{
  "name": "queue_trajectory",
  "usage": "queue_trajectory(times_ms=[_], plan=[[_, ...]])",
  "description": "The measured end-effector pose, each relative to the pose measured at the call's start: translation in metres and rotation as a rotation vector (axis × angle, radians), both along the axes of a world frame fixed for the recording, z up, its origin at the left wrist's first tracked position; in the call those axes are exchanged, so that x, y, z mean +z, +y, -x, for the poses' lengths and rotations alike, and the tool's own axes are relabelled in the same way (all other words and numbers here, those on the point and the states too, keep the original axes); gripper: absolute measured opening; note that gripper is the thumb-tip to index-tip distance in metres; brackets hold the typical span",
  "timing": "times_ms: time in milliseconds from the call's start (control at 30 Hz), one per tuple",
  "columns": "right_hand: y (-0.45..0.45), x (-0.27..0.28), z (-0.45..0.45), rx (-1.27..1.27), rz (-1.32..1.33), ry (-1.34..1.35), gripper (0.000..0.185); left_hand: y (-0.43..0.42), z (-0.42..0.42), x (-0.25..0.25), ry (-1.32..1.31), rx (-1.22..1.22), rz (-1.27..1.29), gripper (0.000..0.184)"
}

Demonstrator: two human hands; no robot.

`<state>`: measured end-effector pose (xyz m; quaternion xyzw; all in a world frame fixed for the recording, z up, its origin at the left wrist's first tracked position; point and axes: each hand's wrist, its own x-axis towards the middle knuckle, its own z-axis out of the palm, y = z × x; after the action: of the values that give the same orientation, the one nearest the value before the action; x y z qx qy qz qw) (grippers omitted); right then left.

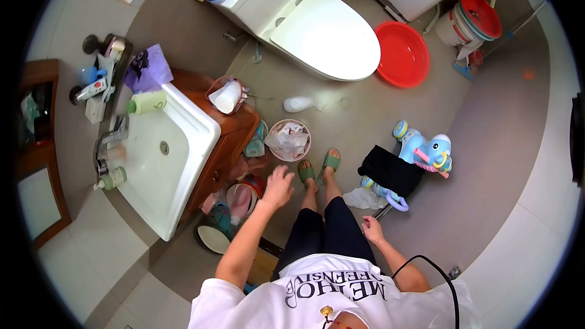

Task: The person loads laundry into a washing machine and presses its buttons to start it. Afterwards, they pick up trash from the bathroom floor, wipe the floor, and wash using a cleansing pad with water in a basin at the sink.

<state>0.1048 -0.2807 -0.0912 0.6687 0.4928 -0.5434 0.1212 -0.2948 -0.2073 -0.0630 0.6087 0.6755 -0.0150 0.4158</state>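
Observation:
My left hand (pixel 278 187) is held out in the air with its fingers spread and nothing in it. In view it is nearest to a round trash bin (pixel 309 146) lined with a crumpled white plastic bag (pixel 289 139). My right hand (pixel 372 229) hangs low by my side, fingers loosely bent, holding nothing that I can see. Close to it are a white crumpled plastic bag (pixel 364 198) and a blue ride-on toy (pixel 414 146) with a black cloth (pixel 390 169) draped over it. A white bottle (pixel 298 104) lies on the floor beyond the bin.
A white sink (pixel 146 164) on a wooden cabinet (pixel 234 134) stands at left, with buckets (pixel 213 234) below. Ahead are a toilet (pixel 335 36), a red basin (pixel 403 55) and stacked buckets (pixel 454 27). My feet in green slippers (pixel 329 164) stand on the floor.

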Motion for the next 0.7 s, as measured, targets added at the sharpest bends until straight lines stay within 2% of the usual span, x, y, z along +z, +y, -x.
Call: queue_trajectory(times_ms=[100, 200, 267, 367, 433, 533, 567, 700], plan=[[0.008, -0.008, -0.018, -0.022, -0.009, -0.009, 0.032, 0.045, 0.03, 0.047, 0.034, 0.102, -0.451, 0.045], [0.034, -0.019, -0.026, -0.049, -0.032, -0.042, 0.032, 0.095, 0.082, 0.089, 0.211, 0.15, -0.71, 0.038], [0.048, -0.038, -0.029, -0.072, -0.112, 0.001, 0.032, 0.117, 0.114, 0.104, 0.337, 0.215, -0.744, 0.036], [0.071, -0.064, -0.027, -0.074, -0.178, 0.074, 0.031, 0.132, 0.151, 0.086, 0.465, 0.324, -0.702, 0.048], [0.088, -0.06, -0.011, -0.066, -0.203, 0.101, 0.031, 0.129, 0.167, 0.055, 0.598, 0.446, -0.628, 0.073], [0.114, -0.03, 0.007, 0.058, -0.294, 0.113, 0.031, 0.121, 0.164, 0.014, 0.606, 0.767, -0.553, 0.094], [0.124, -0.021, 0.009, 0.106, -0.309, 0.127, 0.031, 0.119, 0.159, 0.003, 0.506, 0.878, -0.535, 0.093], [0.169, -0.011, -0.003, 0.238, -0.301, 0.094, 0.032, 0.128, 0.132, -0.002, 0.539, 1.036, -0.491, 0.084]])
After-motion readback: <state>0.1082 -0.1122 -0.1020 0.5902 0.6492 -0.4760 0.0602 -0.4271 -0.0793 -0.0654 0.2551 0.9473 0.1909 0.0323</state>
